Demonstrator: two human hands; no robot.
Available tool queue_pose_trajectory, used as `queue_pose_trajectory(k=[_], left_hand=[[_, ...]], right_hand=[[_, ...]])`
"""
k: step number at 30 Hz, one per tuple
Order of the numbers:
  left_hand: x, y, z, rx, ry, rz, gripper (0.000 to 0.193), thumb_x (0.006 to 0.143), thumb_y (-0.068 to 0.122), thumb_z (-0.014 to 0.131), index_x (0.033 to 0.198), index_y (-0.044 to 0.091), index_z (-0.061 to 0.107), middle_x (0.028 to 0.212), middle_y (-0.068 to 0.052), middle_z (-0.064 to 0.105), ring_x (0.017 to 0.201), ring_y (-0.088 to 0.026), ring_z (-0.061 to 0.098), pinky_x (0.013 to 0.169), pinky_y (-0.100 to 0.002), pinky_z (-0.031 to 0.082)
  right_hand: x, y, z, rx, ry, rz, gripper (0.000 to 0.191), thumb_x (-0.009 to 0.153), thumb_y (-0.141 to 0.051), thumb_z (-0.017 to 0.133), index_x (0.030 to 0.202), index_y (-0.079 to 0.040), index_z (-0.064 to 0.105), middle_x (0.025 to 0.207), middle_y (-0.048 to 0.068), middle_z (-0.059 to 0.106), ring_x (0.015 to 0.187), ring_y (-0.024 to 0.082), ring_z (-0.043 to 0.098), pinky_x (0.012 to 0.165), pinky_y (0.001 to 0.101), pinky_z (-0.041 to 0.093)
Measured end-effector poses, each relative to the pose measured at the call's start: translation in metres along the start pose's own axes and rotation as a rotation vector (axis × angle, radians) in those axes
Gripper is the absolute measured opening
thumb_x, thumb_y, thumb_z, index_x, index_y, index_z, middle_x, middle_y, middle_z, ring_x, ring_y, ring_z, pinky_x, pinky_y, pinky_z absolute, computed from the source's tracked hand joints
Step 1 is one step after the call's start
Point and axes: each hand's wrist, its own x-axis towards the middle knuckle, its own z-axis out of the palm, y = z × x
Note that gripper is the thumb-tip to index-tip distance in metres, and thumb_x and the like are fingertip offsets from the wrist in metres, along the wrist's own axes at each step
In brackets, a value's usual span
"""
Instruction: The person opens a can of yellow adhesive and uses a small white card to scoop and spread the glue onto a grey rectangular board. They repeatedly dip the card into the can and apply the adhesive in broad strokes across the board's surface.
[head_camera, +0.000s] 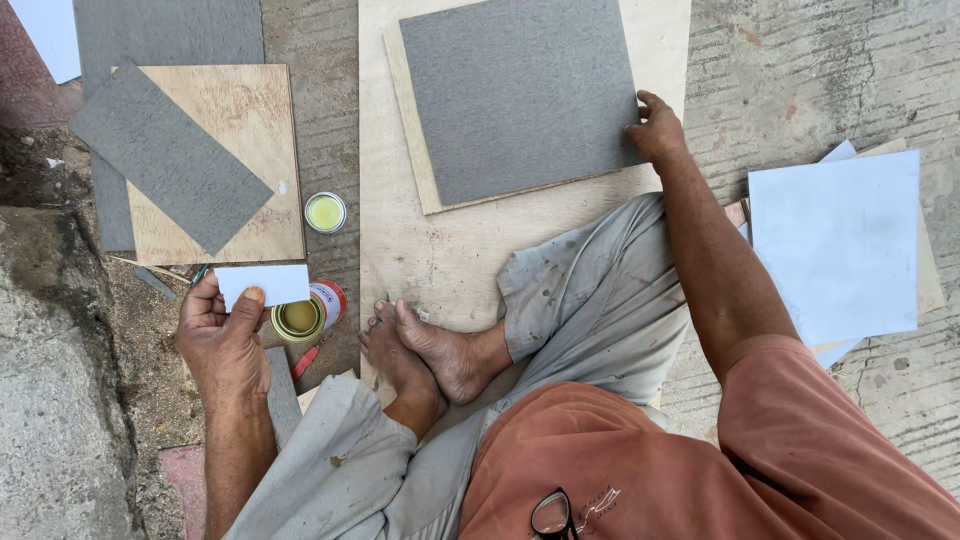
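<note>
Gluing stage, seen from above. A small white card (262, 284) is pinched between thumb and fingers (248, 300) of the left hand (218, 335), just above an open glue tin (300, 317) at the near left; the tin's lid (325, 212) lies farther off, beside a plywood square (240, 140) crossed by a grey strip (170, 155). The right hand (655, 130) is pressed on the right edge of a grey sheet (515, 95), fingers curled over its edge, the sheet being laid slightly askew on a plywood panel (420, 195) on the floor (800, 80). White sheets (835, 240) are stacked at the right. The step is judged to be spreading adhesive; the card would next need dipping in the tin.
</note>
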Motion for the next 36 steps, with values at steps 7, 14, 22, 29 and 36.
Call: queue_pose_trajectory(k=[7,14,22,29,36], left_hand=[[0.01,-0.063,-0.05,0.22,0.067,-0.002,0.035,0.095,-0.001,0.073,0.128,-0.004,0.061,0.114,-0.01,0.07,0.098,-0.012,0.068,0.086,-0.023,0.058],[0.008,-0.147,-0.111,0.077,0.281,-0.226,0.021,0.102,0.009,0.071,0.12,-0.001,0.065,0.097,-0.005,0.069,0.077,-0.009,0.061,0.065,-0.022,0.051],[0.008,-0.183,-0.128,-0.297,0.385,-0.363,0.013,0.103,0.006,0.063,0.116,0.005,0.061,0.091,-0.006,0.071,0.067,-0.009,0.066,0.052,-0.018,0.051],[0.0,-0.18,-0.134,-0.317,0.401,-0.351,0.009,0.105,0.004,0.06,0.113,0.001,0.059,0.09,-0.012,0.072,0.068,-0.011,0.071,0.051,-0.019,0.056],[0.0,-0.18,-0.136,-0.232,0.473,-0.392,0.013,0.103,0.007,0.061,0.114,0.002,0.062,0.089,-0.011,0.073,0.068,-0.01,0.07,0.054,-0.019,0.057]], right_hand=[[0.004,-0.012,0.03,-0.304,-0.028,-0.009,0.09,0.081,-0.006,0.084,0.159,-0.007,0.039,0.143,0.023,0.059,0.121,0.033,0.065,0.104,0.0391,0.056],[0.01,0.011,0.049,-0.425,-0.012,-0.175,0.092,0.082,-0.008,0.091,0.161,-0.004,0.044,0.144,0.018,0.052,0.118,0.031,0.064,0.096,0.0394,0.061],[0.006,0.009,0.043,-0.458,-0.005,-0.196,0.091,0.081,-0.01,0.091,0.16,-0.015,0.047,0.143,0.015,0.051,0.119,0.029,0.062,0.105,0.0396,0.054],[0.004,0.001,0.046,-0.547,-0.025,-0.184,0.088,0.081,-0.01,0.09,0.158,-0.018,0.048,0.143,0.015,0.049,0.118,0.029,0.061,0.105,0.0378,0.052],[0.0,-0.003,0.049,-0.527,-0.034,-0.041,0.082,0.085,-0.013,0.085,0.158,-0.018,0.046,0.149,0.014,0.049,0.125,0.028,0.059,0.107,0.0382,0.053]])
